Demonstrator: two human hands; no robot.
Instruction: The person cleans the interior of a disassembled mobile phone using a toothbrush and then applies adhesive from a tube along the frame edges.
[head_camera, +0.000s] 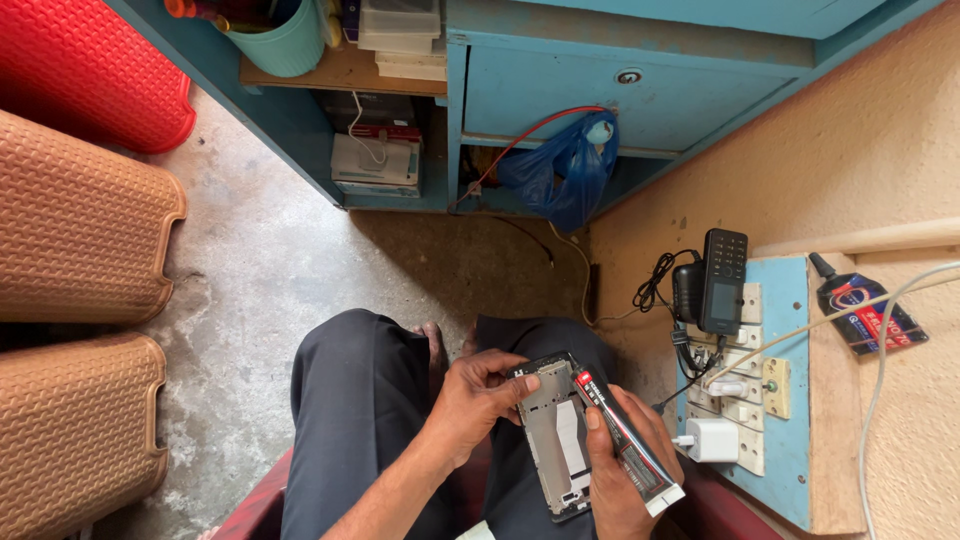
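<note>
Over my lap, my left hand (470, 400) grips the top left edge of an opened phone frame (553, 440), its grey inner side facing up. My right hand (612, 470) holds the frame's right edge together with a long glue tube (625, 440) that is red, black and white. The tube lies along the frame's right side with its tip near the frame's upper corner. My thumb rests on the tube.
A blue switchboard (790, 400) on the right wall carries a black keypad phone (722, 280), black cables and a white charger (712, 438). A second glue tube (865, 315) lies on a ledge. Brown chairs (80, 230) stand left; a blue cabinet (640, 90) with a blue bag (565, 170) is ahead.
</note>
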